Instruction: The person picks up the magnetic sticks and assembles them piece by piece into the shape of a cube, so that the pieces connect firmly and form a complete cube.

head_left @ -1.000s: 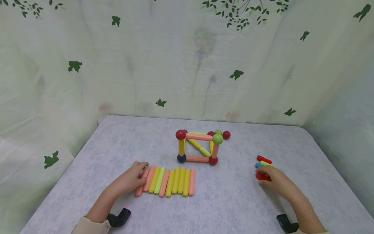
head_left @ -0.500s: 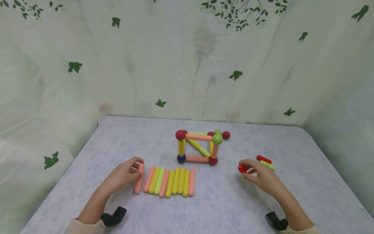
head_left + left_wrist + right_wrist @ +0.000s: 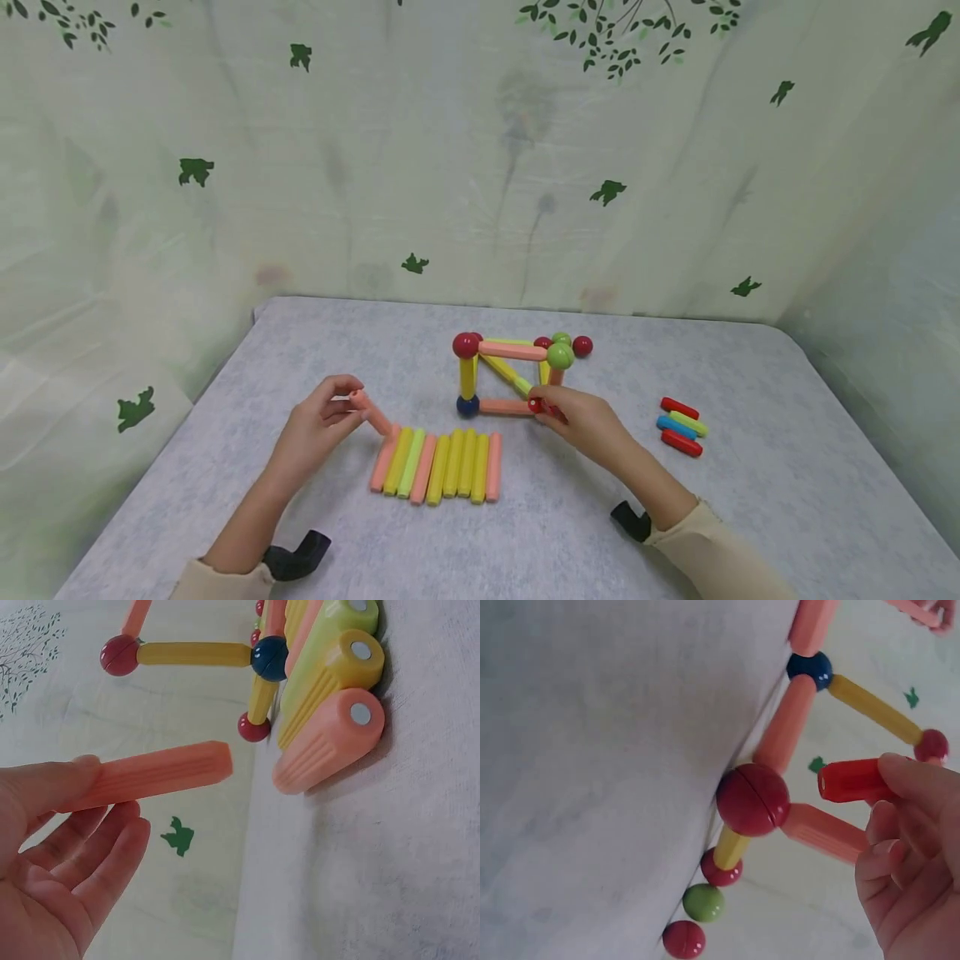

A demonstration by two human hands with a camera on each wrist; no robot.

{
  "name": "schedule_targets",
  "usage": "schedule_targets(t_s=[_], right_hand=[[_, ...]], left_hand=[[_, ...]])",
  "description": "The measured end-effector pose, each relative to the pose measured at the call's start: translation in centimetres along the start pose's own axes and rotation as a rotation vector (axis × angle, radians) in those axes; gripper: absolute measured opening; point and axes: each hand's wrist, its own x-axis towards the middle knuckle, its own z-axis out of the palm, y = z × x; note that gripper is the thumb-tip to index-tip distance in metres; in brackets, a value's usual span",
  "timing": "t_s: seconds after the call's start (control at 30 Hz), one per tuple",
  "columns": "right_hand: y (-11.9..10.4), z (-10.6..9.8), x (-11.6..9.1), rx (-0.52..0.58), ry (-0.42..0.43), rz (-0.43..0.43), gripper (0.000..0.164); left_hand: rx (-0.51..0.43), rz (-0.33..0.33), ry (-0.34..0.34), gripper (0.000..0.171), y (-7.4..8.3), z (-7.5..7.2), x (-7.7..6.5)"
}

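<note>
My left hand [image 3: 315, 425] pinches a salmon-pink magnetic stick [image 3: 165, 774] between thumb and fingers. The left wrist view shows it raised clear of the row of pink, yellow and lime sticks [image 3: 441, 467]. At the right, a short red magnetic stick [image 3: 847, 780] is pinched in my right hand [image 3: 581, 423]. That hand is in front of the frame's lower right corner, covering part of it in the head view. From the right wrist, the red stick appears apart from the red corner ball [image 3: 754, 799]. The frame joins sticks and balls, with a blue ball [image 3: 467, 406] at its lower left corner.
Behind the frame's right side are a green ball [image 3: 562, 339] and a red ball [image 3: 582, 347]. Several short sticks, including a blue one [image 3: 676, 428], lie at the right of the grey table [image 3: 600, 533]. A printed curtain [image 3: 337, 208] hangs behind the table.
My left hand has picked up the pink stick from the row's left end and tilted it. My right hand has taken a red stick from the short pile and carried it left to the frame.
</note>
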Motion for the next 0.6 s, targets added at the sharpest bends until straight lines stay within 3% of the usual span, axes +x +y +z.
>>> schedule_targets(t_s=[0.13,0.27,0.47,0.6], right_hand=[[0.0,0.8,1.0,-0.098,0.001,-0.028,0.028],[-0.1,1.2,1.5,-0.168,-0.009,-0.003,0.024],[-0.3,1.4,1.9,-0.177,-0.033,-0.001,0.032],[-0.4,1.5,2.1,-0.166,-0.031,-0.004,0.027]], left_hand=[[0.008,0.060,0.018,0.037,0.4,0.7,-0.1],[-0.004,0.135,0.029,0.036,1.1,1.5,-0.2],[0.001,0.191,-0.035,0.040,2.5,3.4,-0.4],[-0.054,0.221,-0.063,0.039,3.2,4.8,0.1]])
